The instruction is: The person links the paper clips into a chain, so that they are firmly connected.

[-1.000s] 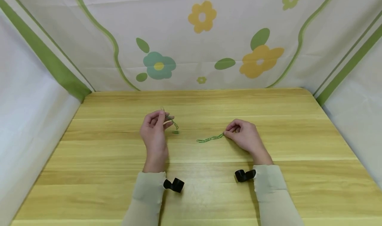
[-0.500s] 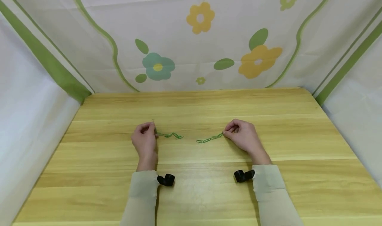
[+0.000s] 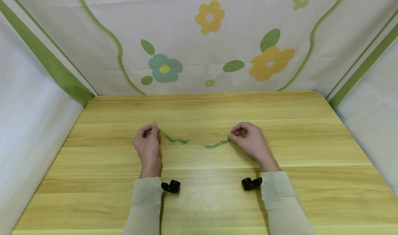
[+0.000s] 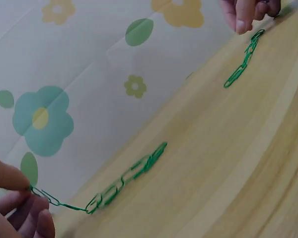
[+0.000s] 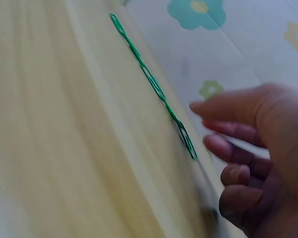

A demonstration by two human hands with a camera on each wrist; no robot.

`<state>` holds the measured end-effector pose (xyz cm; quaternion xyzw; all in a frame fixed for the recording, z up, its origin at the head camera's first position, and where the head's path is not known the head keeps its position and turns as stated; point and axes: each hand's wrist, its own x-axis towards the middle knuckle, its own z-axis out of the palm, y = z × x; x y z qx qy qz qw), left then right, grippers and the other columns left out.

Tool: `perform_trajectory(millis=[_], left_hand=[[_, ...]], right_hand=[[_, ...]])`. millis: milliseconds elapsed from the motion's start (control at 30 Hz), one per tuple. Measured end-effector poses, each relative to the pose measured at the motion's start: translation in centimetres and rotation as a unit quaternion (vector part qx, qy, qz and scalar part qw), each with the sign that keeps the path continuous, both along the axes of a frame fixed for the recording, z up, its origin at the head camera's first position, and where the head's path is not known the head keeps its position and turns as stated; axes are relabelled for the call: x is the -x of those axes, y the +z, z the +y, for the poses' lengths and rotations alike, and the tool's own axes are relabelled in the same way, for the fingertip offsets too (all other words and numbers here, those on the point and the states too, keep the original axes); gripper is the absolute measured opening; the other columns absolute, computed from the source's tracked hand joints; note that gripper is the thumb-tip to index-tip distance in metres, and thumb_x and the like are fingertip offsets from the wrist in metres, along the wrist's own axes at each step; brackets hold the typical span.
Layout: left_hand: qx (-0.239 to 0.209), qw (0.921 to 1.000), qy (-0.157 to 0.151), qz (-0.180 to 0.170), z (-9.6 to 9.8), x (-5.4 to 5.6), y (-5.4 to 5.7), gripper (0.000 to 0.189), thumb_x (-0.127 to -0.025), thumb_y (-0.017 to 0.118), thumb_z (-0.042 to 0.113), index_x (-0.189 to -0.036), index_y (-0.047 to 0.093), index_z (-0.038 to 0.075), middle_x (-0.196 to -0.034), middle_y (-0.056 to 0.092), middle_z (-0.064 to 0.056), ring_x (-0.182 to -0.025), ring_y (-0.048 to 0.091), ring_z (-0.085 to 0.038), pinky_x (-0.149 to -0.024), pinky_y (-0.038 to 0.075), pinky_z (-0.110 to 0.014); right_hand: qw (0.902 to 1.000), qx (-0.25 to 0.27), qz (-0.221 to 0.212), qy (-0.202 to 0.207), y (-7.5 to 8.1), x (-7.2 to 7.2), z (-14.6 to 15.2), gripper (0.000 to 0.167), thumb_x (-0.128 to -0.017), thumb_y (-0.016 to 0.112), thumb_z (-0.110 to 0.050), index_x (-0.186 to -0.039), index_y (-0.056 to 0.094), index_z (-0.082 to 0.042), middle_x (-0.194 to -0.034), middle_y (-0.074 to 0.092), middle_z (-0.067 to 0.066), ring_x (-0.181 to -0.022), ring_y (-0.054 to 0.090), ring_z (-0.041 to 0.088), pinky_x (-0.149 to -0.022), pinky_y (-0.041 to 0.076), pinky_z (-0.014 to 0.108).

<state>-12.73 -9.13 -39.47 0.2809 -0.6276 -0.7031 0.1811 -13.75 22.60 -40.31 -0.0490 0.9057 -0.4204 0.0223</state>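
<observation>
Left hand [image 3: 147,144] pinches one end of a green paper-clip chain [image 3: 174,139]; right hand [image 3: 250,142] pinches the end of a second paper-clip chain [image 3: 217,144]. Both chains trail onto the counter [image 3: 205,200].

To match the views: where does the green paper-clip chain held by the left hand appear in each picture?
Head: the left chain lies left of centre on the table, beside the left hand.
Left wrist: lower left, pinched at its end.
Right wrist: not surely in view.
Shared landmark: the teal flower.
</observation>
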Motion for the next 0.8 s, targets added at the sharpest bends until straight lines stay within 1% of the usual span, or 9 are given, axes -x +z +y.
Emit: perform_trajectory(millis=[100,167,267,367,467,567,667,733,800], left_hand=[[0.004,0.9986,-0.033,0.041,0.8,0.0,1.0,0.013,-0.103,0.076,0.018,-0.108,0.077,0.007,-0.091,0.073,0.0,-0.085,0.069,-0.013,-0.076,0.06,-0.023],[0.019,0.996,-0.058,0.066,1.5,-0.2,1.9,0.015,-0.102,0.077,0.017,-0.11,0.077,0.005,-0.094,0.075,0.0,-0.088,0.071,-0.013,-0.079,0.06,-0.024],[0.046,0.9906,-0.097,0.086,2.6,-0.5,3.3,0.017,-0.102,0.077,0.017,-0.112,0.078,0.004,-0.096,0.076,0.002,-0.089,0.072,-0.012,-0.08,0.059,-0.024],[0.065,0.9842,-0.138,0.09,3.7,-0.9,4.3,0.016,-0.101,0.078,0.016,-0.112,0.079,0.004,-0.099,0.077,0.003,-0.09,0.071,-0.012,-0.08,0.058,-0.022],[0.09,0.9748,-0.182,0.092,4.8,-1.3,4.7,0.015,-0.1,0.079,0.015,-0.111,0.08,0.005,-0.102,0.077,0.001,-0.092,0.068,-0.014,-0.079,0.057,-0.021],[0.122,0.9615,-0.223,0.103,6.0,-1.5,4.6,0.013,-0.099,0.079,0.015,-0.109,0.082,0.006,-0.106,0.078,-0.005,-0.095,0.068,-0.016,-0.081,0.056,-0.022],[0.14,0.9497,-0.256,0.114,7.1,-1.7,4.5,0.01,-0.099,0.08,0.014,-0.106,0.083,0.008,-0.109,0.078,-0.008,-0.098,0.068,-0.015,-0.085,0.054,-0.025],[0.141,0.9453,-0.27,0.118,7.6,-1.8,4.4,0.009,-0.098,0.081,0.015,-0.104,0.083,0.008,-0.109,0.077,-0.008,-0.1,0.068,-0.015,-0.086,0.052,-0.026],[0.136,0.9441,-0.276,0.119,7.9,-1.8,4.3,0.009,-0.098,0.081,0.015,-0.104,0.083,0.009,-0.109,0.077,-0.008,-0.1,0.067,-0.015,-0.087,0.051,-0.028]], right_hand=[[0.9983,-0.005,0.008,0.058,0.0,-0.2,-1.4,0.02,-0.09,0.089,-0.025,-0.106,0.08,-0.018,-0.108,0.072,0.001,-0.098,0.065,0.02,-0.088,0.052,0.036],[0.9951,-0.013,0.002,0.098,0.1,-0.4,-2.5,0.023,-0.089,0.091,-0.025,-0.108,0.081,-0.018,-0.109,0.07,0.0,-0.099,0.065,0.019,-0.088,0.053,0.037],[0.9916,-0.023,-0.004,0.127,0.3,-0.8,-3.9,0.021,-0.089,0.091,-0.023,-0.107,0.081,-0.017,-0.109,0.068,-0.001,-0.097,0.064,0.017,-0.087,0.053,0.036],[0.9924,-0.012,0.005,0.123,0.6,-1.0,-4.8,0.019,-0.09,0.089,-0.022,-0.106,0.081,-0.017,-0.106,0.069,-0.002,-0.093,0.063,0.015,-0.084,0.053,0.033],[0.9935,0.023,0.026,0.109,0.9,-1.0,-5.5,0.019,-0.093,0.088,-0.025,-0.109,0.081,-0.017,-0.104,0.071,-0.003,-0.084,0.058,0.015,-0.074,0.05,0.029],[0.9918,0.07,0.043,0.098,1.2,-0.9,-6.2,0.021,-0.095,0.086,-0.028,-0.113,0.082,-0.018,-0.102,0.073,-0.005,-0.077,0.056,0.017,-0.066,0.047,0.027],[0.9898,0.095,0.05,0.094,1.4,-0.8,-6.7,0.021,-0.095,0.086,-0.027,-0.113,0.082,-0.018,-0.1,0.073,-0.005,-0.076,0.057,0.016,-0.065,0.048,0.026],[0.9894,0.096,0.051,0.096,1.3,-0.7,-6.8,0.02,-0.093,0.087,-0.023,-0.111,0.082,-0.015,-0.098,0.073,-0.003,-0.077,0.058,0.015,-0.066,0.049,0.025],[0.9896,0.096,0.047,0.097,1.1,-0.7,-6.7,0.019,-0.092,0.089,-0.02,-0.108,0.082,-0.012,-0.097,0.074,-0.001,-0.077,0.058,0.015,-0.067,0.05,0.025]])
